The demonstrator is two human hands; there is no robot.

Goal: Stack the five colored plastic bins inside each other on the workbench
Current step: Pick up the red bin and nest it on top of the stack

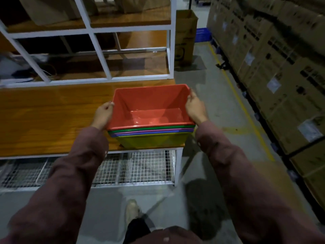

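A nested stack of coloured plastic bins stands at the right end of the wooden workbench [44, 120]. The red bin [149, 106] lies on top and shows its empty inside. Below its rim peek green, pink and blue rims, and the yellow bin [153, 140] is at the bottom, overhanging the bench's front edge slightly. My left hand [103, 114] grips the stack's left side at the red rim. My right hand [195, 107] grips the right side, fingers over the rim.
A white metal shelf frame [98, 55] rises behind the bench. A wire mesh shelf [140, 166] sits under it. Stacked cardboard boxes [272, 67] line the right wall beyond a yellow floor line. A tall carton [184, 37] stands behind the bench's right end.
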